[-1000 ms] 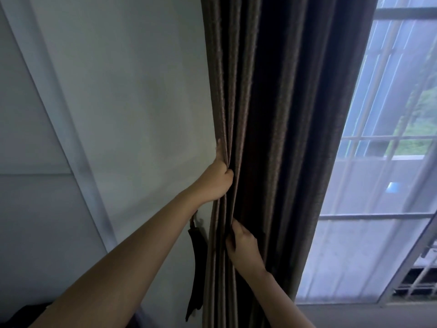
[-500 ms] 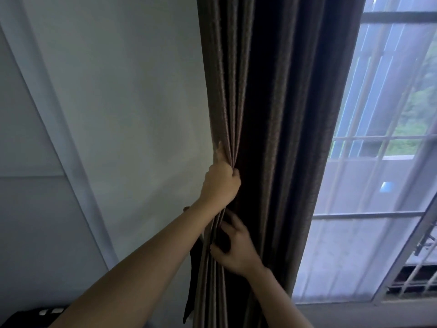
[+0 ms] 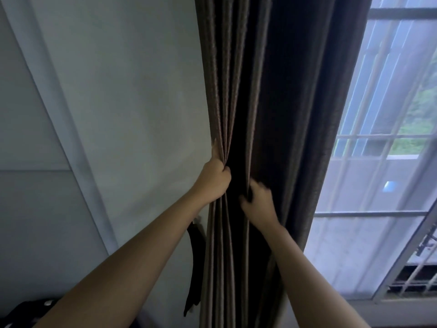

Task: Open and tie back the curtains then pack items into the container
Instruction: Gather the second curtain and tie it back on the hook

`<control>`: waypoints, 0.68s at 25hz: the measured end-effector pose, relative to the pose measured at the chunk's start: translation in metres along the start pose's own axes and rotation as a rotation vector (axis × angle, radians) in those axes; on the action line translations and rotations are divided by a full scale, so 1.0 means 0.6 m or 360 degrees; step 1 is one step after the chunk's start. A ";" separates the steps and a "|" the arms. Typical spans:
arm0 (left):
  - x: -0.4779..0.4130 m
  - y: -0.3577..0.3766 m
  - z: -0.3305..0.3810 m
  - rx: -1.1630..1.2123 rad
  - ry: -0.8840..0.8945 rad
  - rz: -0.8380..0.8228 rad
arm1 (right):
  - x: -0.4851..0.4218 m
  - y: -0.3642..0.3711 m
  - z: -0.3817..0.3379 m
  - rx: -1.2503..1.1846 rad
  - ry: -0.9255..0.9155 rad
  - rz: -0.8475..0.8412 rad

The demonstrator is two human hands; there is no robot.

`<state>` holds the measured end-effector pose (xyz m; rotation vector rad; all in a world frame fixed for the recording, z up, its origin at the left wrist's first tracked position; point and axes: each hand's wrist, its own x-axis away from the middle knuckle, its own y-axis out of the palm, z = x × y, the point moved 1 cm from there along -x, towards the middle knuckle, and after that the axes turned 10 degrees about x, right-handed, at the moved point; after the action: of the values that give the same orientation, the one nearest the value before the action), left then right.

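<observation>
Gathering looks to be the step in hand. The dark brown curtain (image 3: 260, 114) hangs in deep pleats from 12 o'clock down to 6 o'clock through the middle of the view, bunched against the pale wall (image 3: 130, 102) on its 9 o'clock side. The bright window (image 3: 378, 162) is uncovered at 3 o'clock.

The left hand (image 3: 212, 181) is a closed fist round the outermost pleats at the curtain's wall-side edge, thumb pointing up along the fold. At about 4 o'clock from it, just beside it, the right hand (image 3: 257, 204) is blurred. Its fingers look curled into a deeper fold, pinching it.

The cloth reads as thick, soft and fairly heavy. It should bend freely and hang straight of its own weight, so loose pleats are likely to slide back out unless the whole bundle is clasped at once. It is not fragile or slippery, so a firm squeeze at about the height of the hands should do.

A dark strap (image 3: 195, 268) dangles against the wall at 7 o'clock from the left hand, near the curtain's edge. It is probably the tie, and it hangs loose, not yet round the curtain.
</observation>
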<state>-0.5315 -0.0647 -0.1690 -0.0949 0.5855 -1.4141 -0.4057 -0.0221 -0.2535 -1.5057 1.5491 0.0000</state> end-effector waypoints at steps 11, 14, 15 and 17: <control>-0.006 0.016 -0.006 0.0153 0.0016 -0.0126 | 0.126 0.081 0.036 -0.0322 0.0312 -0.0552; -0.010 0.024 -0.006 0.0147 -0.0078 -0.0163 | 0.144 0.099 0.038 -0.0394 0.0400 -0.0662; -0.008 0.026 -0.004 0.0129 -0.0092 -0.0167 | 0.148 0.101 0.038 -0.0394 0.0413 -0.0648; -0.002 0.027 0.004 0.0091 -0.0088 -0.0169 | 0.144 0.102 0.036 -0.0320 0.0416 -0.0655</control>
<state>-0.5159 -0.0611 -0.1733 -0.1207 0.5000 -1.5257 -0.4231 -0.0617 -0.3524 -2.0288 1.4420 -0.2962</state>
